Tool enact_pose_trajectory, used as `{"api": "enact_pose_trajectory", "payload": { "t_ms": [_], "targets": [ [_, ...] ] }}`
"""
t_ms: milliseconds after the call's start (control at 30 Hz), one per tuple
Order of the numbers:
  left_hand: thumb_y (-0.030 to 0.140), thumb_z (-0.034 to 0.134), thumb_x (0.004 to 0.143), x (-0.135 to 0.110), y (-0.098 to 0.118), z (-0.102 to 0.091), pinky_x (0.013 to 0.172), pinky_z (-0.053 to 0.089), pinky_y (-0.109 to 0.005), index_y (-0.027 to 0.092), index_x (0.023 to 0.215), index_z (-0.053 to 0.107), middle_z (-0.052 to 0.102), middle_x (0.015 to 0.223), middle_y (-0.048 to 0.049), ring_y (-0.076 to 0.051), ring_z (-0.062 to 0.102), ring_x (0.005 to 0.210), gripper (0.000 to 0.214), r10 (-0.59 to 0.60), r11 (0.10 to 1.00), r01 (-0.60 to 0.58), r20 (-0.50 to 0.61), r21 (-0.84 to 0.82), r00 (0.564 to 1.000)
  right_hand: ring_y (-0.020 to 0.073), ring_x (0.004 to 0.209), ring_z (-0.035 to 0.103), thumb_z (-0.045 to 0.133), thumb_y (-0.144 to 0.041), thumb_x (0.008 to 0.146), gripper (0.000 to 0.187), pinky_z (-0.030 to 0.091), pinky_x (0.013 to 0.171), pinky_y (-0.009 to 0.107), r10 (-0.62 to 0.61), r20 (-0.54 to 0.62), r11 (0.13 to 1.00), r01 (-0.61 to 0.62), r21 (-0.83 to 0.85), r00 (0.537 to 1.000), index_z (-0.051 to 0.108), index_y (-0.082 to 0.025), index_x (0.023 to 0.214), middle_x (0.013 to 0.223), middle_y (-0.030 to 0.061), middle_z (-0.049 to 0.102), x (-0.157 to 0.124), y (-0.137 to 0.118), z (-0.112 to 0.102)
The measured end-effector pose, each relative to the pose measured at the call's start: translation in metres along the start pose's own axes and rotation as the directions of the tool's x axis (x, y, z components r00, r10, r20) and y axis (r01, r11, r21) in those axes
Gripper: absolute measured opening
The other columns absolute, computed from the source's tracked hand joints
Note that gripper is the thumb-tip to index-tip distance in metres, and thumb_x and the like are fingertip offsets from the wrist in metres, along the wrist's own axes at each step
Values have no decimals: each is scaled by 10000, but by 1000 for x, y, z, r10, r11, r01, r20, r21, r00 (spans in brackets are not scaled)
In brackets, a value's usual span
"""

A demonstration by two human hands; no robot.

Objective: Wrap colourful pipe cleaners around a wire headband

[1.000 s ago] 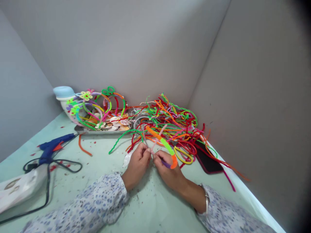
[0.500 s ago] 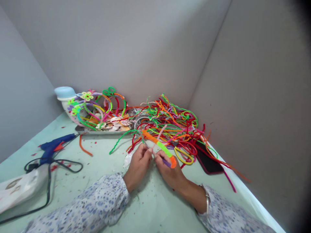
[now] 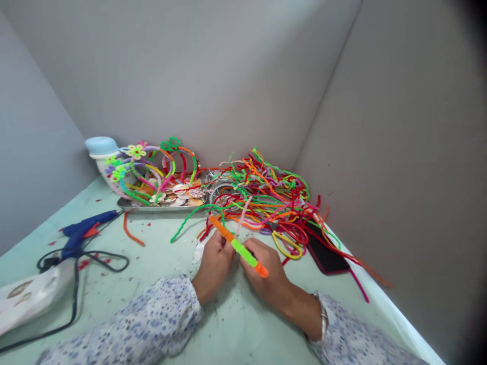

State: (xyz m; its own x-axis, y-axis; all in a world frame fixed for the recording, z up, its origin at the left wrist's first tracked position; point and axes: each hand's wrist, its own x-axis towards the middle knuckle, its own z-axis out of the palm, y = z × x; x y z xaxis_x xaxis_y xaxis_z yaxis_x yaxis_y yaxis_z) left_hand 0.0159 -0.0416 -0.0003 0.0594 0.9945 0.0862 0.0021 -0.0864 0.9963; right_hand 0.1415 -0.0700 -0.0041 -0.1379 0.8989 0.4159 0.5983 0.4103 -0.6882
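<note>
Both hands meet over the middle of the table, closed on a headband (image 3: 244, 252) wrapped in orange and bright green pipe cleaner. My left hand (image 3: 215, 259) has its fingers pinched behind the band. On the other side, my right hand (image 3: 265, 268) is curled with its thumb toward the left hand, and the band crosses in front of it. A pale pink pipe cleaner (image 3: 243, 217) sticks up from between the hands. The fingertips and the band's far part are hidden, so how the pink strand is joined cannot be made out.
Behind lie a heap of pipe cleaners (image 3: 266, 182), a metal tray (image 3: 163, 208) with shells, and finished headbands (image 3: 155, 167) hung by a blue-capped bottle (image 3: 102, 145). Yellow-handled scissors (image 3: 281, 249) and a phone (image 3: 327, 252) are right; a blue glue gun (image 3: 78, 235) with cord is left.
The headband has turned and swung slightly left and down, so its purple part no longer shows. The pink strand has shifted left, and my fingers have drawn behind the band.
</note>
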Motion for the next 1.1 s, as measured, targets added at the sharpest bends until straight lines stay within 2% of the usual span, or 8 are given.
{"api": "enact_pose_trajectory", "payload": {
  "t_ms": [100, 233, 367, 467, 667, 833, 1000, 1100],
  "targets": [
    [229, 552, 719, 1, -5, -1, 510, 348, -233, 183, 618, 512, 485, 557, 37, -121, 437, 527, 118, 21, 1000, -21, 1, 23, 1000, 150, 624, 468, 446, -186, 835, 185, 323, 567, 253, -28, 26, 998, 30, -64, 999, 426, -206, 652, 671, 13, 511, -1, 0, 0],
    [247, 534, 735, 2, -14, 0, 536, 371, -247, 184, 667, 530, 527, 613, 18, -137, 477, 564, 93, 5, 1000, -5, -26, -15, 1000, 152, 650, 484, 396, -182, 866, 188, 338, 596, 256, -45, 42, 991, 50, -122, 998, 441, -202, 684, 705, 27, 530, -1, 2, 1],
    [243, 527, 752, 2, -15, 0, 546, 369, -250, 183, 668, 509, 514, 610, 17, -137, 471, 572, 106, 22, 999, -20, -49, 40, 999, 151, 655, 486, 386, -187, 876, 191, 338, 604, 257, -61, 54, 987, 68, -142, 997, 449, -196, 696, 712, 31, 533, -2, 1, 1],
    [263, 525, 771, -2, -9, 1, 544, 362, -244, 186, 682, 501, 499, 602, 29, -130, 457, 566, 120, 50, 996, -44, -66, 84, 997, 145, 633, 475, 397, -199, 873, 205, 331, 581, 251, -57, 47, 991, 62, -121, 997, 429, -197, 671, 679, 19, 511, -2, -1, 0],
    [298, 517, 799, -6, 5, 3, 558, 379, -230, 175, 740, 521, 537, 674, 26, -122, 478, 604, 136, 76, 994, -74, -22, 82, 997, 132, 604, 465, 439, -226, 856, 214, 329, 543, 230, 53, -31, 998, -53, -25, 998, 423, -196, 644, 632, -7, 492, 0, 1, 0],
    [352, 510, 807, -4, 2, 2, 533, 368, -235, 166, 688, 519, 507, 599, 25, -123, 479, 562, 221, 43, 991, -39, -28, 125, 999, 123, 618, 485, 429, -242, 876, 205, 346, 565, 219, 46, -27, 999, -46, 6, 999, 473, -185, 683, 653, -9, 515, 0, 3, 1],
    [341, 506, 806, -4, -4, 2, 532, 375, -230, 175, 671, 488, 493, 595, 34, -115, 479, 553, 215, 45, 998, -45, 1, 42, 999, 120, 623, 493, 429, -260, 886, 191, 345, 570, 218, 39, 0, 999, -39, 21, 999, 492, -185, 722, 671, -10, 528, 0, 3, 2],
    [340, 525, 788, -3, -8, 2, 510, 374, -222, 174, 669, 484, 497, 593, 34, -112, 476, 541, 209, 7, 1000, -7, 2, 17, 1000, 120, 624, 485, 393, -243, 900, 219, 339, 569, 222, 21, 3, 1000, -21, -8, 1000, 456, -187, 698, 671, -8, 513, -1, 4, 3]
  ]
}}
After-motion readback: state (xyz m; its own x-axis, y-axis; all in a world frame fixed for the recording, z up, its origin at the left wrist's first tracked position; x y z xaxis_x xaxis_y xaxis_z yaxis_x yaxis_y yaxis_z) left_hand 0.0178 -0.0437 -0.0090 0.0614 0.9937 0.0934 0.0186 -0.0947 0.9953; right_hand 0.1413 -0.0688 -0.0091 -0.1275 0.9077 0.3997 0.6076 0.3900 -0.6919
